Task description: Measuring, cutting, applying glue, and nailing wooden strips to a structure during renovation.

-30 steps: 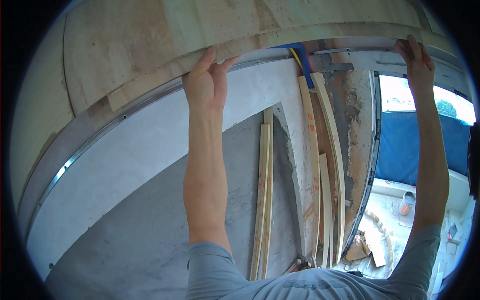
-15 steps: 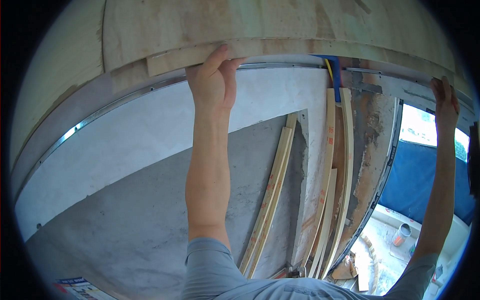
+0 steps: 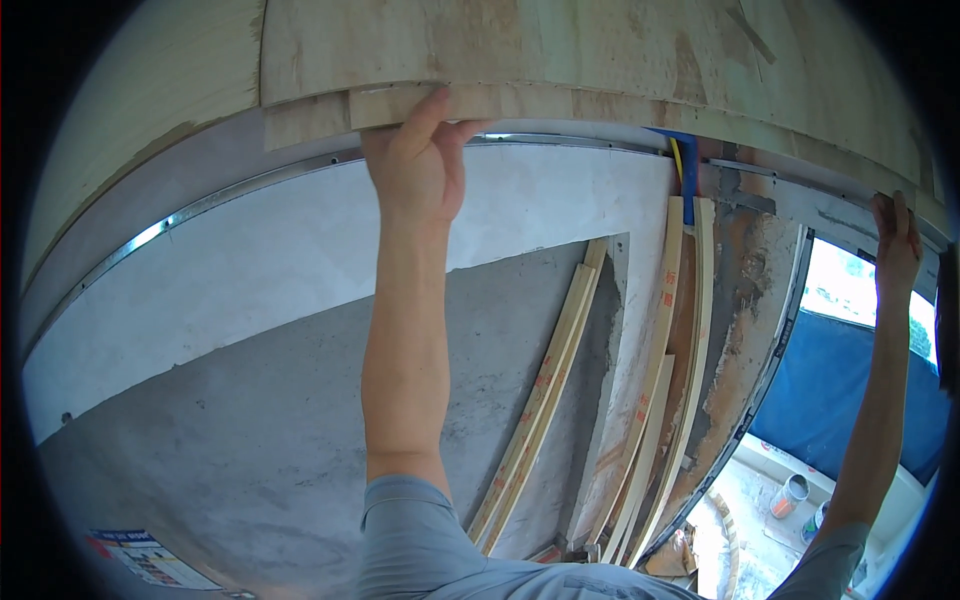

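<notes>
A long plywood strip [image 3: 580, 103] runs along the lower edge of a large plywood panel [image 3: 560, 45] overhead. My left hand [image 3: 415, 170] reaches up and grips the strip near its left end, with thumb and finger against its face and the other fingers hidden behind the hand. Far to the right, my right hand [image 3: 898, 240] holds the same strip, its fingers curled up against the edge. A shorter plywood piece [image 3: 305, 122] shows just left of the strip's end. Behind and below the strip, a shiny metal track [image 3: 150, 235] follows the wall.
Several pale timber battens [image 3: 535, 395] lean against the grey wall [image 3: 300, 400]. A blue bracket-shaped piece [image 3: 689, 180] sticks down beside the strip. To the right is an opening with a blue sheet [image 3: 835, 375]; a can [image 3: 789, 496] stands on the floor below. A printed sheet [image 3: 150, 558] lies lower left.
The view has shifted, so the panel and wall sit further right and lower. My left hand is now nearer the strip's left end. My right hand keeps its place on the strip.
</notes>
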A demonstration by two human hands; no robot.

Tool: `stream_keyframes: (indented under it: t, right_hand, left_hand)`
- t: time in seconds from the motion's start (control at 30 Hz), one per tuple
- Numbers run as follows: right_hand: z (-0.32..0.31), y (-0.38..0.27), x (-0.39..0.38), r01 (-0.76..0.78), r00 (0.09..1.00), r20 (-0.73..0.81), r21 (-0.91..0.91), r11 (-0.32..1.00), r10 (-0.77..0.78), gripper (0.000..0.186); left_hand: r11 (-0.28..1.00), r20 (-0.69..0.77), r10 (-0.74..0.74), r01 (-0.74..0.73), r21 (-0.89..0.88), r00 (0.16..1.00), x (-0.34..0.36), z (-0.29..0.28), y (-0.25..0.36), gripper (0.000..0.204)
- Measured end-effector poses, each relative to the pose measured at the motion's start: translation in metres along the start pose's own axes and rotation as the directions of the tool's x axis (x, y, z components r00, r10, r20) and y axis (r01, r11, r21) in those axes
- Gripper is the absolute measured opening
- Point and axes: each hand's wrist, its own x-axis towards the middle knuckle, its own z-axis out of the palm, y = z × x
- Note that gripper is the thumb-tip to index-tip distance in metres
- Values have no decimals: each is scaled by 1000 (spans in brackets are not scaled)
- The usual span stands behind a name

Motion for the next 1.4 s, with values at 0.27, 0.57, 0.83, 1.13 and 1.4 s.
stream_keyframes:
  t: [0.27,0.57,0.83,1.13,1.4]
  right_hand:
    - [5,-1,2,13,1000,-2,-26,1000,-13,29]
    - [22,-11,-4,-36,997,-66,-62,997,32,27]
    - [23,-15,-3,-52,996,-74,-44,998,48,27]
    - [19,-12,0,-70,995,-70,-53,996,67,30]
    - [19,-5,-21,-280,948,-29,405,870,318,35]
  left_hand:
    - [995,20,68,-69,78,997,4,-11,12,42]
    - [995,-22,51,-49,86,998,2,-8,13,43]
    - [992,-40,81,-77,96,996,1,-5,9,44]
    - [993,-66,99,-95,72,993,0,-3,7,40]
    - [994,-76,107,-104,41,991,0,0,1,35]
